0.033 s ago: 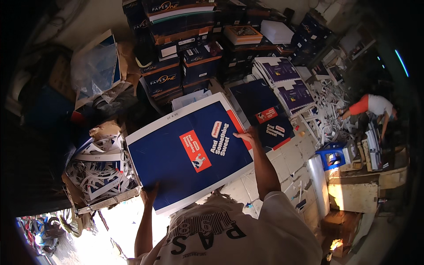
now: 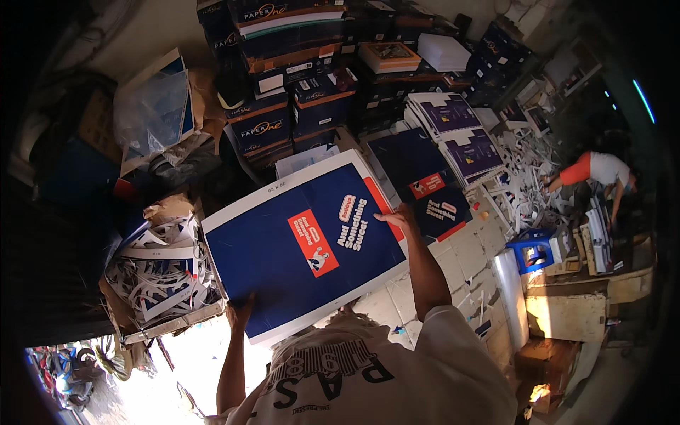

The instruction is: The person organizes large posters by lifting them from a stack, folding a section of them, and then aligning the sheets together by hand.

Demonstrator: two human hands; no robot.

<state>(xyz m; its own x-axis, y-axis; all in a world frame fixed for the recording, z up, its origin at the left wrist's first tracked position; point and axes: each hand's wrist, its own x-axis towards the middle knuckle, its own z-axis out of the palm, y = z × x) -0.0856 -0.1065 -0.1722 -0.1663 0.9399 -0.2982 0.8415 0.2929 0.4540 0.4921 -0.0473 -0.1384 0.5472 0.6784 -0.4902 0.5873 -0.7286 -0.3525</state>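
A large navy printed sheet [image 2: 265,248] with white margins and red panels spreads out in front of me, tilted toward the upper right. Its white lettering sits near the right end. At the sheet's lower left corner my left hand [image 2: 241,312] grips the edge, its fingers partly in shadow. My right hand [image 2: 400,218] closes on the right edge, beside the red strip, with some fingers hidden. Layered white edges show there; how many sheets lie beneath, I cannot tell. Just beyond the right edge lies a similar navy stack [image 2: 400,157].
A carton of paper offcuts [image 2: 170,322] stands at the left. Navy cartons [image 2: 322,106] are piled at the back, near purple printed sheets [image 2: 453,113]. More offcuts [image 2: 528,159] cover the floor at right, where a person [image 2: 602,170] bends beside a blue plastic stool [image 2: 530,251].
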